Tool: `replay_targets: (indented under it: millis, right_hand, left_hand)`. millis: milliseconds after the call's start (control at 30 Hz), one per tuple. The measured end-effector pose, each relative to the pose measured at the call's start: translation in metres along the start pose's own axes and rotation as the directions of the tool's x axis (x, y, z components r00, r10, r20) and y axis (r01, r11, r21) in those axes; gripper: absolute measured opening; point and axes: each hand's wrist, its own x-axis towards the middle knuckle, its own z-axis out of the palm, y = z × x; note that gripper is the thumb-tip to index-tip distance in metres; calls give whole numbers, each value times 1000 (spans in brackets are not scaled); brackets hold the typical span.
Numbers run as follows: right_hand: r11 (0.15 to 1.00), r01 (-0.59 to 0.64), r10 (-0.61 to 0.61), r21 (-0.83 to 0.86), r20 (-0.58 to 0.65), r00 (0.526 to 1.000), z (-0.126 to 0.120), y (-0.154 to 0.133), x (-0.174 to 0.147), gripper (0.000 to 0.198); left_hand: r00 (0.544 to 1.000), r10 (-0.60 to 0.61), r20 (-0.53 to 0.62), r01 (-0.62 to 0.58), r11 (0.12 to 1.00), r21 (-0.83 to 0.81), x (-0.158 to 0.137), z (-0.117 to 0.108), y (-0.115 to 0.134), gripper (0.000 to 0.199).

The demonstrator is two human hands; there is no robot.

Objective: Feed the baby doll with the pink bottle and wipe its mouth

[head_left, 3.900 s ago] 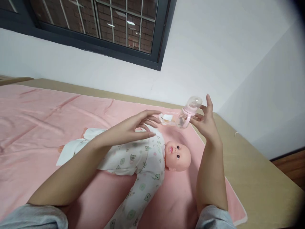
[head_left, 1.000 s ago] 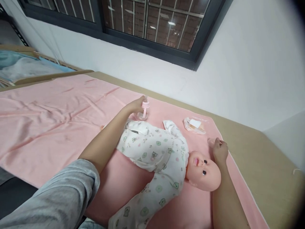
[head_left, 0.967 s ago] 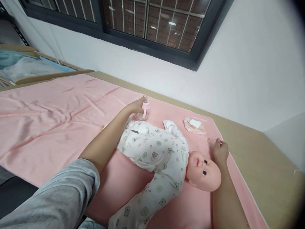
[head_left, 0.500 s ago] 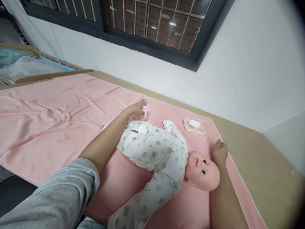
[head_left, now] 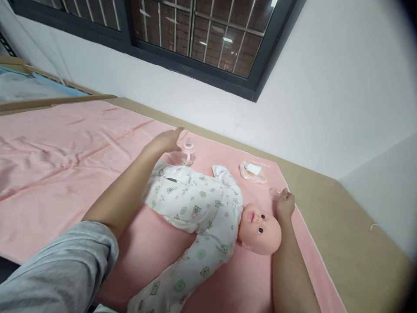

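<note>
A baby doll [head_left: 260, 228] in a white bear-print suit lies on its back on a pink blanket [head_left: 97, 143], its head toward the right. Beyond its body a small baby bottle [head_left: 188, 153] with a pink collar and clear teat stands upright. My left hand [head_left: 170, 140] is just left of the bottle, fingers stretched out and apart from it. Past the doll's head, my right hand [head_left: 286, 203] is closed on a clear plastic cap [head_left: 275, 192], partly hidden by the fingers. A clear packet with a white label [head_left: 254, 169] lies between the bottle and my right hand.
The blanket covers a tan tabletop [head_left: 329, 208], bare at the right. Behind it rise a white wall [head_left: 208, 106] and a dark-framed barred window [head_left: 198, 65]. A wooden-edged bed with blue bedding [head_left: 42, 84] stands at the far left.
My left hand has let go of the bottle and drawn back to its left, leaving it standing. My right hand keeps the clear cap. The whole view has shifted slightly.
</note>
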Motion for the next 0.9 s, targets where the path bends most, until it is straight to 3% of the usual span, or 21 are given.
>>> replay_targets:
  millis: [67, 167, 300, 400, 467, 533, 700, 767, 900]
  right_hand:
    - [1000, 2, -2, 10, -2, 1000, 0, -1, 0, 61]
    - [999, 2, -2, 34, -15, 1000, 1, -2, 0, 60]
    - [996, 10, -5, 84, -56, 998, 1, -2, 0, 56]
    - [995, 37, -26, 96, -113, 993, 0, -3, -1, 54]
    - [995, 46, -33, 85, -148, 988, -3, -5, -3, 52]
    - [993, 85, -67, 82, -200, 978, -6, -8, -7, 49]
    - [945, 289, -230, 151, -319, 919, -11, -23, -21, 48]
    - [917, 356, -297, 180, -288, 910, -9, -29, -26, 47]
    - [875, 439, -406, 207, -181, 896, -1, -39, -32, 42]
  left_hand:
    - [993, 36, -115, -32, 999, 39, -15, -12, 11, 82]
    - [946, 247, -212, -239, 969, 63, -39, -13, 39, 63]
    - [847, 528, -58, -531, 841, -104, -54, 7, 90, 48]
    - [768, 630, 115, -590, 766, -255, -53, 28, 134, 38]
    - [704, 671, 234, -621, 741, -255, -48, 44, 163, 35]
    - [651, 672, 354, -637, 737, -227, -44, 61, 190, 37]
    - [599, 576, 556, -586, 789, -185, -31, 106, 238, 29]
    - [529, 520, 671, -543, 815, -203, -25, 123, 249, 24]
    - [337, 396, 854, -437, 869, -231, -13, 150, 257, 36]
